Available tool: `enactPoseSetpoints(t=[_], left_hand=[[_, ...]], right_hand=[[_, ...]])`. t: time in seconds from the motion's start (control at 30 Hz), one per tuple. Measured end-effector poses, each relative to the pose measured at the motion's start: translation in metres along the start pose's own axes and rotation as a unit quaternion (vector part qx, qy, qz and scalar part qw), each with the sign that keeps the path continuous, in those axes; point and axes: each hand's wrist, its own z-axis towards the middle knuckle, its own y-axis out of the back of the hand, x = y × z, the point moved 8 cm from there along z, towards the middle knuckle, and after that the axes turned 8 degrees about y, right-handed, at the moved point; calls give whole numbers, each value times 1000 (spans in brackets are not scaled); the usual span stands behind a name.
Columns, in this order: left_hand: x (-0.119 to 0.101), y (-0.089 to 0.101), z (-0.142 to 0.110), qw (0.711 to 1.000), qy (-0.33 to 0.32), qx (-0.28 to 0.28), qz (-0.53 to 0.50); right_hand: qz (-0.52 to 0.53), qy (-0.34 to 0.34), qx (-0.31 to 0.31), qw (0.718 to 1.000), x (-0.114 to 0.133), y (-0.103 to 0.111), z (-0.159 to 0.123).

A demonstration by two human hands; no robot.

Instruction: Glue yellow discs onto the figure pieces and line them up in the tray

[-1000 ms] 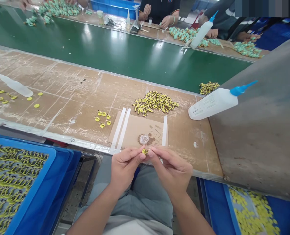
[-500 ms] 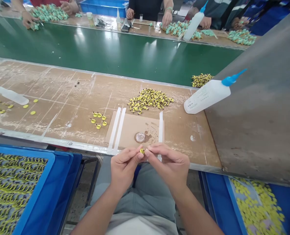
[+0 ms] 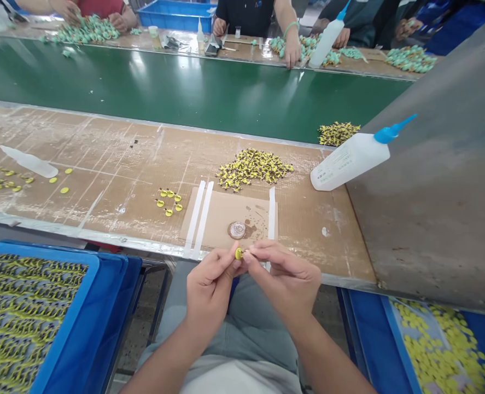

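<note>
A small yellow disc-shaped piece (image 3: 239, 253) is pinched at my fingertips above the bench's front edge. My left hand (image 3: 211, 287) grips it from the left, and the fingertips of my right hand (image 3: 283, 279) press against it from the right. Just beyond my hands lies a cardboard sheet (image 3: 221, 219) edged with white tape strips, bearing a round glue-stained dish (image 3: 237, 230). Several finished yellow pieces (image 3: 168, 201) stand to its left, and a heap of yellow-and-black pieces (image 3: 252, 168) lies behind it.
A white glue bottle with a blue nozzle (image 3: 351, 161) lies on the bench at right. Blue crates hold black-and-yellow pieces (image 3: 33, 323) and yellow discs (image 3: 439, 350). Beyond a green conveyor belt (image 3: 185, 93), co-workers handle green pieces.
My hands still hold the yellow piece, which has risen slightly. The whole view has shifted a little, and a co-worker's hand across the belt has moved.
</note>
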Motion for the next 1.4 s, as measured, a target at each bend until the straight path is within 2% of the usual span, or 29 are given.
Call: enactPoseSetpoints(t=[0.33, 0.53, 0.67, 0.93, 1.17, 1.4], left_hand=[[-2, 2, -2, 1000, -23, 5, 17], [0, 5, -4, 998, -29, 26, 47], [0, 8, -6, 996, -38, 18, 76], [-15, 3, -1, 986, -118, 52, 103], [-33, 7, 6, 989, -110, 37, 96], [-51, 19, 12, 992, -93, 30, 84]], right_hand=[[71, -89, 3, 993, -14, -2, -1], [46, -98, 21, 994, -13, 0, -6], [44, -93, 24, 994, -10, 2, -8], [97, -136, 26, 986, -12, 2, -1], [91, -161, 3, 983, -6, -5, 8], [90, -180, 20, 979, -1, -21, 18]])
